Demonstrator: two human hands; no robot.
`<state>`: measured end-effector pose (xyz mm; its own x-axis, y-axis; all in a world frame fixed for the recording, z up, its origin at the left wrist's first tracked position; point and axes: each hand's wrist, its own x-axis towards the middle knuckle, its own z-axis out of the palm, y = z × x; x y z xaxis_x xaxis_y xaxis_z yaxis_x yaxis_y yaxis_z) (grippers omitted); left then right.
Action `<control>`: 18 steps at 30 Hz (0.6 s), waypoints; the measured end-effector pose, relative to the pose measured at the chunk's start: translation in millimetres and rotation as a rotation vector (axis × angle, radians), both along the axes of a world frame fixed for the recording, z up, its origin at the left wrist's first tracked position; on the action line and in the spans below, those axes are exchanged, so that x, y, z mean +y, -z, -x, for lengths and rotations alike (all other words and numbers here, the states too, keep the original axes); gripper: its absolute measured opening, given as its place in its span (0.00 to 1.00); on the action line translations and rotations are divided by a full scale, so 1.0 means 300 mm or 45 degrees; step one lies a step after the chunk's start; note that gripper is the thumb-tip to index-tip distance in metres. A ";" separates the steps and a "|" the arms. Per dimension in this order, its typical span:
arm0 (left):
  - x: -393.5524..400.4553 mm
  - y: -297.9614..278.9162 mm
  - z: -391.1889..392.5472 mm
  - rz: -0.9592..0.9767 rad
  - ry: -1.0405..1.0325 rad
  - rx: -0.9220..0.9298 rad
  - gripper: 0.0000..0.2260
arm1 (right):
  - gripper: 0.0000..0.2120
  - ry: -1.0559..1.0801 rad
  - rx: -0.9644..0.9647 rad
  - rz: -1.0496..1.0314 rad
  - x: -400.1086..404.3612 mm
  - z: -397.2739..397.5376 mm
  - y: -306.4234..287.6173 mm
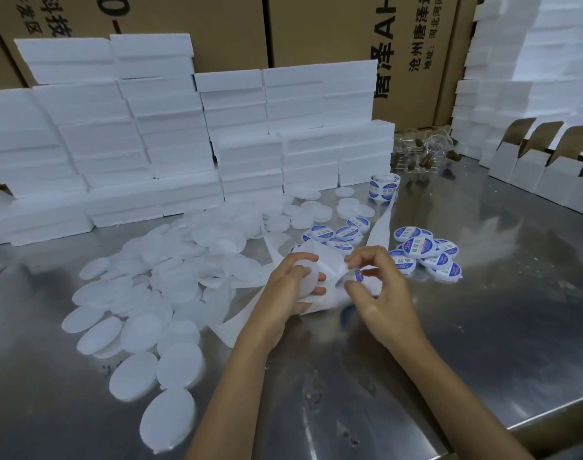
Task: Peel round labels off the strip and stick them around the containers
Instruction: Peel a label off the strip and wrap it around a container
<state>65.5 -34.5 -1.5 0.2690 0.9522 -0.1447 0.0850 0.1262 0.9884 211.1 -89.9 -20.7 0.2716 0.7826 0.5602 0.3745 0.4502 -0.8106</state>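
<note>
Head view: a steel table [416, 343] carries everything. Near its middle the left hand [288, 287] grips a plain white round container [306, 277], thumb on top and fingers curled beneath, with the white backing strip [320, 260] bunched against it. Just beside it the right hand [378, 290] pinches a round blue-and-white label [359, 275] between thumb and forefinger at the strip's edge; whether the label is fully free of the strip cannot be told.

The strip runs away toward the back of the table to a label roll [384, 185] standing near the rear, and its spent end trails toward the near left under the left wrist.

A wide heap of unlabelled white containers [157, 293] spreads over the left half of the table, down to the near edge. Two clusters of labelled containers lie behind the hands: one [336, 235] just beyond the left hand, the other [426, 254] to the right of the strip.

Stacks of white boxes [190, 134] line the back edge, with brown cartons [333, 31] behind them. Open folded boxes [532, 164] stand along the right edge. Clear glass pieces with brown stoppers [426, 154] sit at the far right corner.
</note>
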 end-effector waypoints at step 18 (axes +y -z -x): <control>0.036 0.003 0.033 0.256 -0.022 -0.963 0.24 | 0.11 -0.120 0.350 0.171 0.124 0.142 -0.050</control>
<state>55.6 -23.7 -2.6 0.3488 0.9320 -0.0984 -0.6058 0.3044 0.7351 168.5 -52.8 -5.8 0.3211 0.8736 0.3656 0.0953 0.3543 -0.9303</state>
